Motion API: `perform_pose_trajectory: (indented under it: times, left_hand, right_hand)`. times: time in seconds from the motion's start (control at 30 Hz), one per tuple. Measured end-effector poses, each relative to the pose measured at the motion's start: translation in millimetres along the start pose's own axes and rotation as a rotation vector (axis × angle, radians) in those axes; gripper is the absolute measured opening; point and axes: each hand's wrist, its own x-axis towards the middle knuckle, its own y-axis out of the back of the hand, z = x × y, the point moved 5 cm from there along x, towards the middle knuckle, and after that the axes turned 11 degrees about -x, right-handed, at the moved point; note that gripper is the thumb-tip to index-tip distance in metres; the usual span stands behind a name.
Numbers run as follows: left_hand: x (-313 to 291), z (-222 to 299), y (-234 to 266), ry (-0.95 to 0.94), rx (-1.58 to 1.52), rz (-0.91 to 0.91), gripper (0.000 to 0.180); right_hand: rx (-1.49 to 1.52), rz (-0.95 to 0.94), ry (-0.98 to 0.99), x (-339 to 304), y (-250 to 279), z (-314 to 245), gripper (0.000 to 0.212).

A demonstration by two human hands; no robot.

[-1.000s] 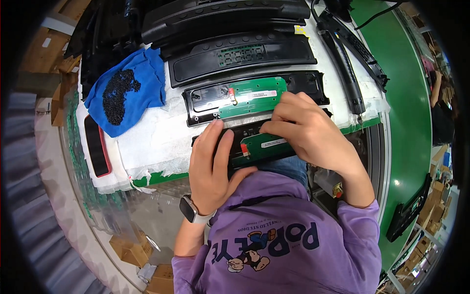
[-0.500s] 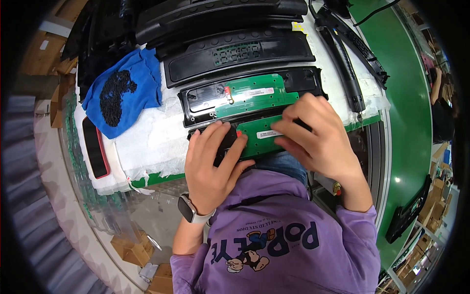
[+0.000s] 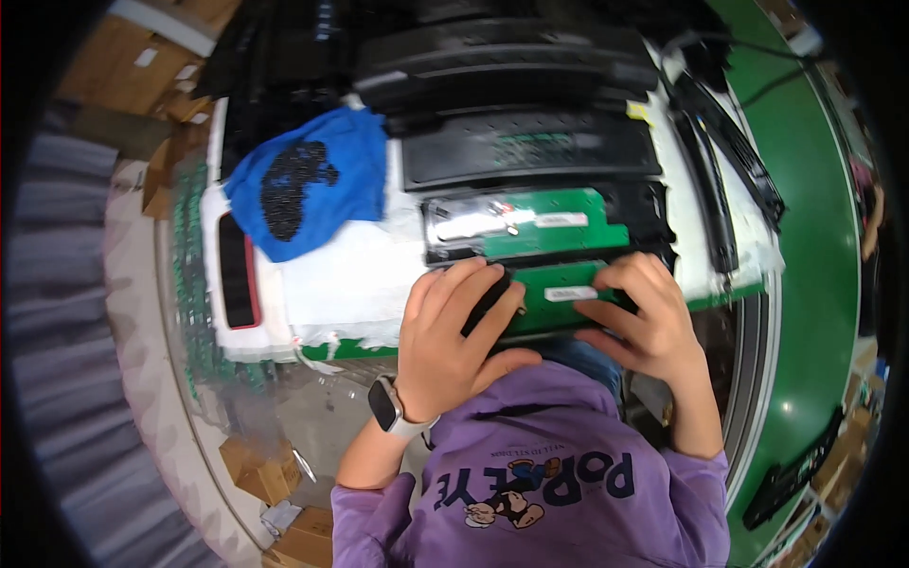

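Observation:
A green circuit board with a white label lies in a black plastic panel at the table's near edge. Over the left end of this panel, my left hand has its fingers spread on top and the thumb by the near edge. My right hand bends its fingers over the right end, its thumb low at the near side. Both hands appear to hold the panel; the exact fingertip contact is blurred. Just beyond lies a similar black panel with its own green board.
Farther back are a black panel and stacked black housings. Small black parts lie on a blue cloth at left, near a red-edged phone. A black, pen-shaped tool lies right. White sheeting covers the table.
The view has shifted, so the table sits farther right in the picture. My right hand has lowered from above the board onto the panel's right end. My left hand stays at the left end.

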Motion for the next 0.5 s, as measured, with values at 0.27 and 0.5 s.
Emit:
perform_pose_trajectory:
  times: [0.27,0.5]
  left_hand:
    - [18.1,-96.5,107.2,0.336,0.781,0.458,0.014]
    - [19.4,-161.0,117.9,0.437,0.661,0.277,0.006]
  right_hand:
    - [-0.08,0.179,-0.166,-6.8,22.5,1.8,0.031]
    - [-0.159,0.24,-0.235,-15.8,35.7,6.7,0.02]
